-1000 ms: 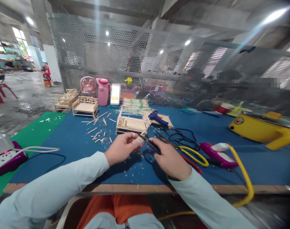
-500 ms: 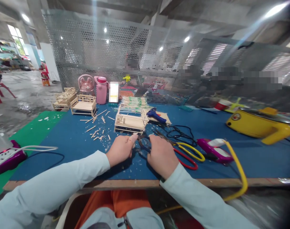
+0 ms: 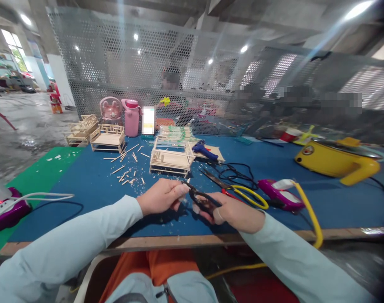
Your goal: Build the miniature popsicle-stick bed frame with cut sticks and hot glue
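Here, the right hand has its fingers wrapped round dark pliers. By the tool's tips, the left hand bunches its fingers close (whether on anything, I can't tell).

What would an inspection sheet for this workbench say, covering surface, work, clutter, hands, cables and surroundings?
Surface: blue tabletop, littered around the middle.
Work: miniature wooden frame beyond the hands; dark pliers in use.
Clutter: cut sticks, scissors, blue glue gun.
Hands: right hand grips the pliers; left hand is close to their tips, its hold unclear.
Cables: black cable loops behind the scissors; yellow cable runs from a purple power strip over the tabletop's near edge.
Surroundings: perforated screen behind.
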Tool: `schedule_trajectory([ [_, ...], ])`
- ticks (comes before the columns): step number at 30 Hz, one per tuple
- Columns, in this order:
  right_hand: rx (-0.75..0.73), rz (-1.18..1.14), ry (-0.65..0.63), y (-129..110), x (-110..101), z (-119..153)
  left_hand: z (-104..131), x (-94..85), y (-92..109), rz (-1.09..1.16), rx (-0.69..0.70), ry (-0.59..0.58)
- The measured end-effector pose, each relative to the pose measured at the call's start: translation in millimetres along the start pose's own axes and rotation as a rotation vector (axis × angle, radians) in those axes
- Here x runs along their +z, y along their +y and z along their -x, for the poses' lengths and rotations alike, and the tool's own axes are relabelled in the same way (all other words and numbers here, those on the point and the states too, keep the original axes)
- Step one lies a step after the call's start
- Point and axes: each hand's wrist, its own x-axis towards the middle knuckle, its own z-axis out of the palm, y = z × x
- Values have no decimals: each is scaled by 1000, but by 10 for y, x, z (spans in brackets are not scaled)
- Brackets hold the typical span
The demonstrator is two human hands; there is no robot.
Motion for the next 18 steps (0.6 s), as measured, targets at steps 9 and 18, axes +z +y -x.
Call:
schedule_trajectory([
  [9,-28,259,589,-4,-220,85,-42,-30,-95,622,-56,120],
  [18,-41,1185,823,423,-66,-214,-78,-99,-81,678,-205,82],
])
